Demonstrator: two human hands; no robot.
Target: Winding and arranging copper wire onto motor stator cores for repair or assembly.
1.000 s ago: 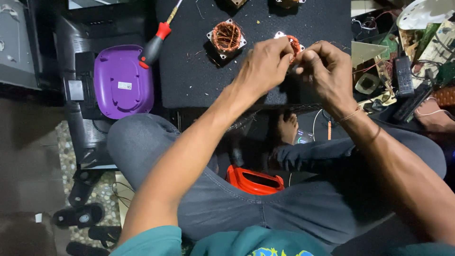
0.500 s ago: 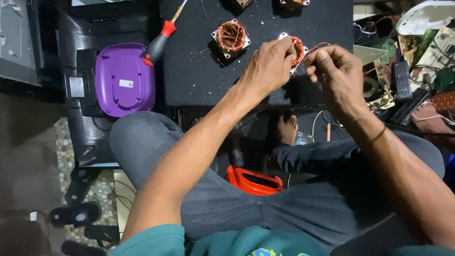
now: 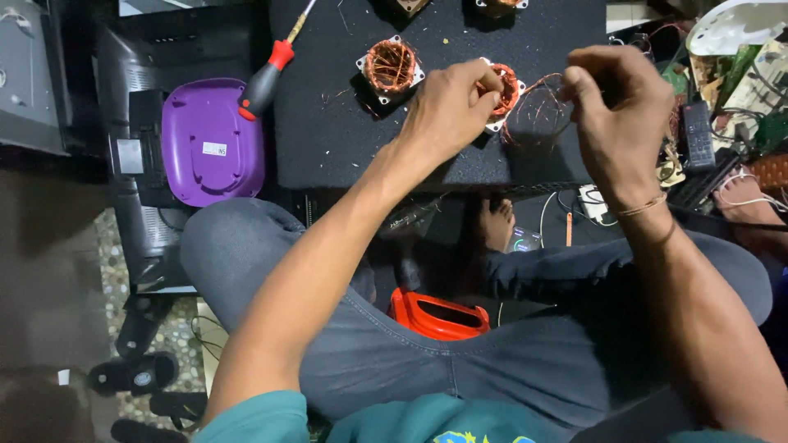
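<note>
Both hands work: left hand [image 3: 451, 107] holds copper coil [image 3: 505, 89], right hand [image 3: 620, 115] pinches wire [image 3: 538, 111].

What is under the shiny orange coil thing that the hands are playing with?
The copper coil lies on a black mat. The left hand holds it down while the right hand pinches its loose copper wire. The left hand covers the coil's left part.

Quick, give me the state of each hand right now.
Left hand: closed, holding the coil down on the black mat.
Right hand: closed, grip pinching loose copper wire pulled from that coil.
</note>
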